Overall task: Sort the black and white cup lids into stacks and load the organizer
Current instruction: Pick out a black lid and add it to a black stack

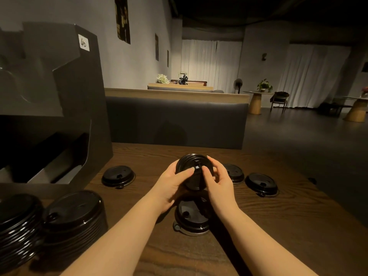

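Observation:
Both hands hold a small stack of black lids (194, 166) above the middle of the wooden table (258, 226). My left hand (171, 184) grips its left side with the thumb on top. My right hand (217, 182) grips its right side, thumb also on top. Under the hands a black lid (191, 218) lies on the table. Single black lids lie at the left (118, 175) and at the right (235, 172), (261, 184). Two tall stacks of black lids (73, 220), (18, 222) stand at the near left. The black organizer (83, 100) stands at the far left.
A dark padded bench back (175, 120) runs behind the table's far edge. The table's right edge drops to a dark floor. Round tables and a chair stand far off at the right.

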A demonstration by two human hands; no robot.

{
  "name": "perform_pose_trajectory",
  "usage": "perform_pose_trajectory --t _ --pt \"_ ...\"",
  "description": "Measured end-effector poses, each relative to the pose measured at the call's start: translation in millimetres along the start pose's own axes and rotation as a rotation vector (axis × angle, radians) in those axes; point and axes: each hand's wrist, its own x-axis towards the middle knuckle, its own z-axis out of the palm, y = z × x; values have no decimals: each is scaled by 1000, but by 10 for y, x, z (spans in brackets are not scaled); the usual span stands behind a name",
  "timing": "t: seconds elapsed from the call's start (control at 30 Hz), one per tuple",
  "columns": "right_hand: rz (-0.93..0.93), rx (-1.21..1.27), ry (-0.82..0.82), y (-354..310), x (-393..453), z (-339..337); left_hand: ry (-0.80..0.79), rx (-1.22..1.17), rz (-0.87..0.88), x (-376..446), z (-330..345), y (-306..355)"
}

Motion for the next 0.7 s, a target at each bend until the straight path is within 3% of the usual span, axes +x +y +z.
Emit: perform_pose_trajectory --t 0.3,0.47,0.6,0.7 --pt "-77 53 -28 -469 80 104 28 273 72 -270 113 609" --pt "65 155 -61 -782 30 318 175 289 141 -588 -34 872" --pt "369 469 -207 -1003 -127 628 276 176 174 -840 -180 972" --pt "345 457 -244 -1010 -273 779 308 172 152 -1023 -336 1022"
